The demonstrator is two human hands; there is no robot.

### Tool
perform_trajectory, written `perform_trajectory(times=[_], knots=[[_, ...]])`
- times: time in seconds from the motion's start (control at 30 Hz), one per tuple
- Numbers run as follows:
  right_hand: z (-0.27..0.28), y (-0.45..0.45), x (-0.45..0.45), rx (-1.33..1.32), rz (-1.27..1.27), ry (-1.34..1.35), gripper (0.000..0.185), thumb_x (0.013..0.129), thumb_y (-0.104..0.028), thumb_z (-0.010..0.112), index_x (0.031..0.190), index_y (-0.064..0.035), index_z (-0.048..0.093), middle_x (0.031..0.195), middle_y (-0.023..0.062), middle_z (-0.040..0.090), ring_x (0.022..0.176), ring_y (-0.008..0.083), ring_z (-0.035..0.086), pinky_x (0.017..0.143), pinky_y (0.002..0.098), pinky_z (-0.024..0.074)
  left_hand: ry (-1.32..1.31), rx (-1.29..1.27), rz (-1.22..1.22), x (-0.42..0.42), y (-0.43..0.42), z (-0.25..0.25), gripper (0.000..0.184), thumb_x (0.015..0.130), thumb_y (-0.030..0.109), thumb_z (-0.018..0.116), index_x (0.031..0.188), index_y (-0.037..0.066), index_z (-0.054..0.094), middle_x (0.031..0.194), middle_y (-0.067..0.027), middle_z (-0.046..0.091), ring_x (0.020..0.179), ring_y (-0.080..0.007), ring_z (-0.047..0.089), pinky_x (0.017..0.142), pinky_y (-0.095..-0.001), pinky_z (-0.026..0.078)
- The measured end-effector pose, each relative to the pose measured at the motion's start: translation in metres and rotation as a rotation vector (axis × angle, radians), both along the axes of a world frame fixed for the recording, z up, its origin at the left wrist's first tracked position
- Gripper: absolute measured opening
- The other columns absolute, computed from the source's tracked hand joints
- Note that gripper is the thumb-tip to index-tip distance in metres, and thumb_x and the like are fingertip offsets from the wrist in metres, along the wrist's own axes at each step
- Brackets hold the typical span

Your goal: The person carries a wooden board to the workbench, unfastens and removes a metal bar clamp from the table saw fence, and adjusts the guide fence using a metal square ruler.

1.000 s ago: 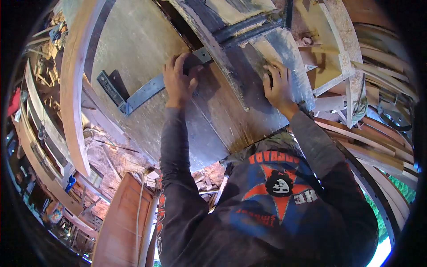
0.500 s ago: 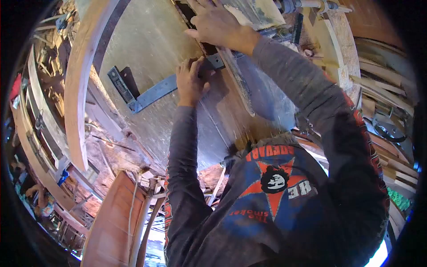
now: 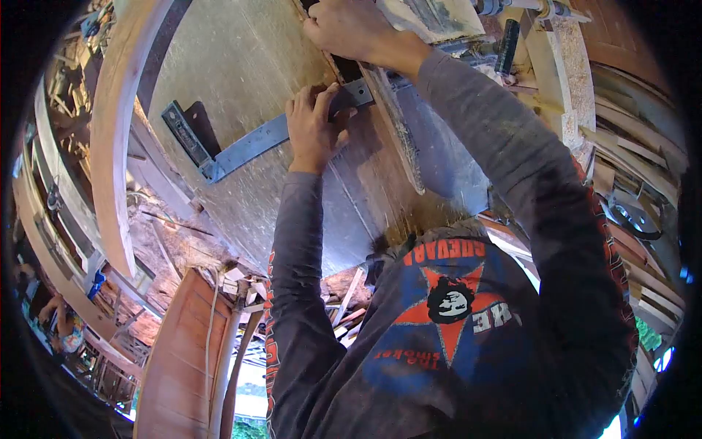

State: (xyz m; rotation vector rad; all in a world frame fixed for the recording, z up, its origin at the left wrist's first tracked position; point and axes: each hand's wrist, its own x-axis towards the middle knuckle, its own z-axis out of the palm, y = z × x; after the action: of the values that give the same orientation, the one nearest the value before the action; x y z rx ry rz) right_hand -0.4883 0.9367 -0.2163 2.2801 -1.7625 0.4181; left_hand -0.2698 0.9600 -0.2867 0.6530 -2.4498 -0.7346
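Note:
A metal try square [image 3: 252, 144] lies across a worn metal tabletop [image 3: 241, 66]; its thicker stock is at the left and its blade reaches right to a dark slot [image 3: 346, 69]. My left hand [image 3: 313, 132] is bent over the blade, fingers on the far side and thumb on the near side. Beyond it, my right hand [image 3: 355, 29] is closed beside the slot, its fingertips partly cut off by the top of the view. What it grips, if anything, is hidden. A narrow wooden strip [image 3: 395, 132] runs just right of the blade's end.
A curved timber [image 3: 110, 146] rises along the tabletop's left side. A reddish wooden panel [image 3: 175, 358] stands at the lower left. Stacked boards [image 3: 636, 154] line the right side, and a shaft [image 3: 526, 7] crosses the top right. Another person's arm [image 3: 58, 314] shows far left.
My right hand has shifted slightly up, and its extended thumb has drawn in. The left hand stays on the try square. The whole view has tilted a little.

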Motion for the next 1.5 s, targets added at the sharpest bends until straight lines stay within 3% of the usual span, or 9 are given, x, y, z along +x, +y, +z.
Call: perform_trajectory(times=[0.2,0.27,0.5,0.7,0.77,1.1,1.3,1.4,1.5], knots=[[0.004,-0.004,0.001,0.004,0.039,-0.079,0.019,0.073,-0.018,0.064,0.067,-0.0016,0.073,0.071,0.0202,0.065,0.100,0.0423,0.061,0.113,0.0595,0.0316,0.031,0.005,0.006,-0.001,0.001,0.001,0.057,0.070,0.020,0.083,0.123,0.013,0.062,0.109,-0.0107,0.062,0.099,-0.0307,0.060,0.084,-0.0435,0.041],[-0.003,-0.014,0.005,0.094,-0.141,-0.345,0.019,0.072,-0.017,0.065,0.066,-0.0002,0.072,0.071,0.0209,0.066,0.099,0.0418,0.061,0.106,0.0609,0.0336,0.027,0.010,0.007,0.000,0.001,0.002,0.057,0.070,0.021,0.083,0.123,0.013,0.062,0.109,-0.0107,0.062,0.099,-0.0308,0.060,0.084,-0.0435,0.041],[-0.017,-0.026,0.003,0.082,-0.136,-0.332,0.018,0.073,-0.011,0.060,0.066,0.0020,0.071,0.075,0.0232,0.068,0.100,0.0431,0.060,0.102,0.0569,0.0359,-0.023,0.035,0.014,0.000,0.000,0.003,0.058,0.071,0.027,0.084,0.123,0.012,0.063,0.109,-0.0108,0.062,0.100,-0.0308,0.059,0.084,-0.0436,0.041],[-0.006,-0.025,0.010,-0.020,-0.345,-0.479,0.023,0.076,-0.017,0.063,0.081,0.0007,0.076,0.117,0.0251,0.065,0.116,0.0442,0.051,0.106,0.0461,0.0383,-0.006,0.025,0.010,-0.001,0.000,0.001,0.056,0.073,0.028,0.083,0.122,0.012,0.064,0.109,-0.0110,0.062,0.102,-0.0310,0.059,0.085,-0.0438,0.040],[-0.004,-0.031,0.009,0.227,-0.377,-0.332,0.025,0.078,-0.018,0.063,0.089,0.0006,0.077,0.127,0.0231,0.061,0.123,0.0441,0.046,0.106,0.0472,0.0398,-0.005,0.023,0.009,-0.002,0.001,0.000,0.056,0.073,0.028,0.083,0.122,0.012,0.064,0.109,-0.0109,0.062,0.102,-0.0308,0.059,0.085,-0.0437,0.040],[0.003,-0.035,0.011,0.226,-0.476,-0.426,0.028,0.078,-0.018,0.067,0.097,-0.0002,0.077,0.129,0.0248,0.060,0.128,0.0464,0.041,0.104,0.0532,0.0401,-0.002,0.005,0.021,-0.003,0.002,0.002,0.058,0.072,0.025,0.085,0.125,0.013,0.063,0.112,-0.0099,0.063,0.101,-0.0297,0.061,0.084,-0.0429,0.041],[-0.025,-0.051,-0.003,0.216,-0.344,-0.546,0.028,0.077,-0.018,0.068,0.096,-0.0002,0.076,0.133,0.0242,0.059,0.129,0.0466,0.040,0.103,0.0558,0.0383,-0.002,-0.011,0.056,-0.004,0.005,0.000,0.060,0.071,0.023,0.085,0.126,0.014,0.063,0.116,-0.0106,0.062,0.104,-0.0313,0.058,0.089,-0.0446,0.043],[-0.016,-0.054,0.000,0.348,-0.267,-0.291,0.027,0.074,-0.017,0.069,0.094,-0.0012,0.077,0.127,0.0228,0.061,0.127,0.0458,0.042,0.101,0.0527,0.0403,-0.003,-0.022,0.049,-0.004,0.002,-0.003,0.058,0.074,0.035,0.078,0.125,0.010,0.066,0.117,-0.0149,0.064,0.106,-0.0359,0.059,0.093,-0.0481,0.043],[-0.011,-0.040,0.002,0.023,-0.350,-0.429,0.025,0.073,-0.018,0.069,0.091,-0.0020,0.077,0.120,0.0219,0.063,0.121,0.0431,0.048,0.100,0.0506,0.0412,-0.004,0.018,0.061,-0.005,0.002,0.000,0.056,0.072,0.029,0.080,0.123,0.011,0.066,0.117,-0.0142,0.064,0.106,-0.0377,0.058,0.092,-0.0494,0.045]])
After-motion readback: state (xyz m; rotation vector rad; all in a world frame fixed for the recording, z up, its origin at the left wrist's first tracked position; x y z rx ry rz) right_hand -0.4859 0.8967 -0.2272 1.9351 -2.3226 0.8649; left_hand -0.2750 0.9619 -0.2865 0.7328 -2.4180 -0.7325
